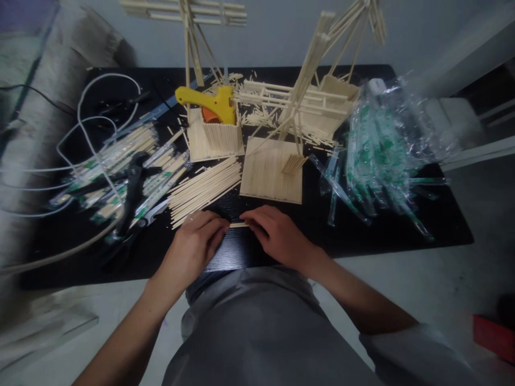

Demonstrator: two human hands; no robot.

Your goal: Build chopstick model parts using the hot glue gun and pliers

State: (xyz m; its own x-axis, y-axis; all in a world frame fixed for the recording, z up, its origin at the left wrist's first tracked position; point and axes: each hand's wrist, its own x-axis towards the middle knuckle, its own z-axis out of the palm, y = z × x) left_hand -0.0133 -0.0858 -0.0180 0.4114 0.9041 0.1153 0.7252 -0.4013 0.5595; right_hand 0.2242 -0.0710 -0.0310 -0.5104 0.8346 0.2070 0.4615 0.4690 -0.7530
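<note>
Close to the table's front edge, a short light wooden stick (239,225) lies crosswise between my two hands. My left hand (199,236) pinches its left end with thumb and fingers. At the other end, my right hand (277,233) closes thumb and fingertips around the stick. Whether it is one stick or a few side by side, I cannot tell. Left of centre, just beyond my left hand, lies a row of loose wooden sticks (207,185). A square panel of glued sticks (271,171) rests flat beyond my right hand, with several short sticks (294,164) on it.
A yellow glue gun (217,104) sits in a stick-walled box (221,136). Tall stick structures (306,69) rise at the back. Green-printed plastic wrappers (374,145) heap up on the right. Packed sticks (116,155), black-handled pliers (134,185) and a white cable (86,134) occupy the left.
</note>
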